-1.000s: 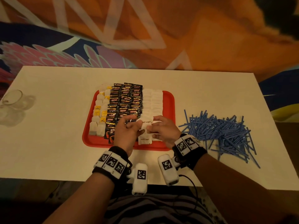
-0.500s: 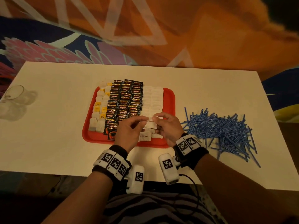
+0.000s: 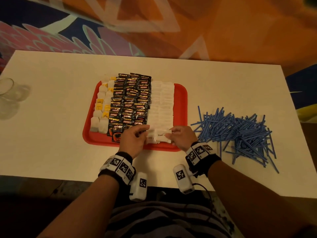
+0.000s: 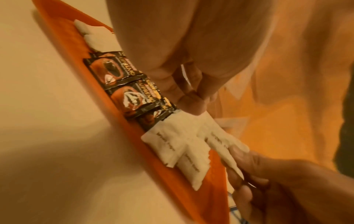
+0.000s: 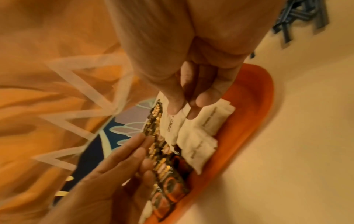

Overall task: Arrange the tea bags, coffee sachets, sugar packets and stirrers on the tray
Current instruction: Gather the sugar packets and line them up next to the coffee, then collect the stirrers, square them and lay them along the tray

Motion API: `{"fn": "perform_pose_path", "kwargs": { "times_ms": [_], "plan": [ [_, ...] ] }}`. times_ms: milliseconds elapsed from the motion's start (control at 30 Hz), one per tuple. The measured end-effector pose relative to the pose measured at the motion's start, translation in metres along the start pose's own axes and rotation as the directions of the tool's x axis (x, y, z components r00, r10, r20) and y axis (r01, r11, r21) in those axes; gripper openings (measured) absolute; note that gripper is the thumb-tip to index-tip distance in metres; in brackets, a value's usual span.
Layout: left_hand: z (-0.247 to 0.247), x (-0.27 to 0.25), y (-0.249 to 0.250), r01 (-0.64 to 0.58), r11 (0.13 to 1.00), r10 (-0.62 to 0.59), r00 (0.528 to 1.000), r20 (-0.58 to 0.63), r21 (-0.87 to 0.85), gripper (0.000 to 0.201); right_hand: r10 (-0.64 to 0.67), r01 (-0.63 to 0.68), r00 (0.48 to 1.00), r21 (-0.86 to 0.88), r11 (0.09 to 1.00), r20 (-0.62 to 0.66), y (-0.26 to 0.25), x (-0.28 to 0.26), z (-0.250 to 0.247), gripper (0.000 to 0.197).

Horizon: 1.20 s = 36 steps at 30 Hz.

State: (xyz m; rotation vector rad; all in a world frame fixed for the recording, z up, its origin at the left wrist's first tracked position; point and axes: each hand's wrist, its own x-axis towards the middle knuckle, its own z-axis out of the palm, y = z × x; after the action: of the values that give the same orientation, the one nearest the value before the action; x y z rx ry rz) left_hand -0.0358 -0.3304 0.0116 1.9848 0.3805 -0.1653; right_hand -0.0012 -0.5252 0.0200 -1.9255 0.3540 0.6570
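A red tray [image 3: 181,93] holds tea bags [image 3: 103,107] on its left, black coffee sachets [image 3: 132,100] in the middle and white sugar packets [image 3: 162,103] on the right. My right hand [image 3: 171,134] pinches one brown-sugar packet [image 3: 162,135] [image 5: 171,125] by its right end, low over the near end of the sugar rows. My left hand [image 3: 145,133] lies over the nearest coffee sachets with straight fingers [image 5: 134,145], their tips at the packet's left end. Blue stirrers [image 3: 236,131] lie heaped on the table right of the tray.
An empty glass [image 3: 6,86] stands at the table's far left edge. The white table [image 3: 51,143] is bare left of and in front of the tray. A narrow strip of red tray floor [image 3: 180,107] shows right of the sugar rows.
Both hands have come down and slightly apart, bringing the sugar packet from above the tray to its near end. The left fingers have straightened away from the packet.
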Motion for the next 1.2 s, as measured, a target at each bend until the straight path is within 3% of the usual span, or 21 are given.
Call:
{"fn": "perform_pose_path", "kwargs": {
  "times_ms": [100, 233, 400, 533, 633, 700, 800, 1067, 1200],
  "plan": [
    [0.003, 0.002, -0.012, -0.062, 0.971, 0.050, 0.997, 0.058, 0.230, 0.020, 0.056, -0.055, 0.998, -0.061, 0.997, 0.011, 0.016, 0.010, 0.003, 0.025],
    [0.008, 0.001, -0.017, -0.304, 0.783, 0.178, 0.945, 0.273, 0.543, 0.028, 0.060, -0.059, 0.998, -0.094, 0.994, 0.001, 0.019, 0.019, 0.009, 0.025],
    [0.013, -0.007, -0.016, -0.406, 0.584, 0.106, 0.897, 0.429, 0.703, 0.041, 0.004, -0.045, 0.995, -0.406, 0.913, -0.100, 0.019, 0.030, 0.017, 0.019],
    [0.018, -0.009, -0.013, -0.436, 0.530, 0.068, 0.877, 0.476, 0.727, 0.046, -0.090, 0.022, 0.992, -0.577, 0.816, -0.090, 0.017, 0.021, 0.018, 0.026],
    [0.017, -0.008, -0.013, -0.453, 0.533, 0.076, 0.867, 0.492, 0.715, 0.045, -0.298, 0.214, 0.954, -0.638, 0.740, -0.026, 0.018, 0.015, 0.015, 0.018],
    [0.016, -0.007, -0.013, -0.473, 0.521, 0.090, 0.858, 0.506, 0.710, 0.044, -0.349, 0.319, 0.933, -0.642, 0.697, 0.084, 0.020, 0.016, 0.017, 0.019],
    [0.015, -0.006, -0.016, -0.496, 0.509, 0.090, 0.843, 0.530, 0.704, 0.044, -0.288, 0.320, 0.945, -0.632, 0.706, 0.156, 0.026, 0.019, 0.023, 0.031],
    [0.005, 0.001, -0.017, -0.556, 0.506, 0.167, 0.813, 0.557, 0.660, 0.042, -0.307, 0.289, 0.948, -0.634, 0.718, 0.085, 0.017, 0.011, 0.021, 0.028],
    [0.004, 0.013, -0.011, -0.632, 0.441, 0.138, 0.749, 0.648, 0.637, 0.042, -0.217, 0.244, 0.969, -0.640, 0.729, 0.122, 0.014, 0.007, 0.023, 0.039]
  ]
}}
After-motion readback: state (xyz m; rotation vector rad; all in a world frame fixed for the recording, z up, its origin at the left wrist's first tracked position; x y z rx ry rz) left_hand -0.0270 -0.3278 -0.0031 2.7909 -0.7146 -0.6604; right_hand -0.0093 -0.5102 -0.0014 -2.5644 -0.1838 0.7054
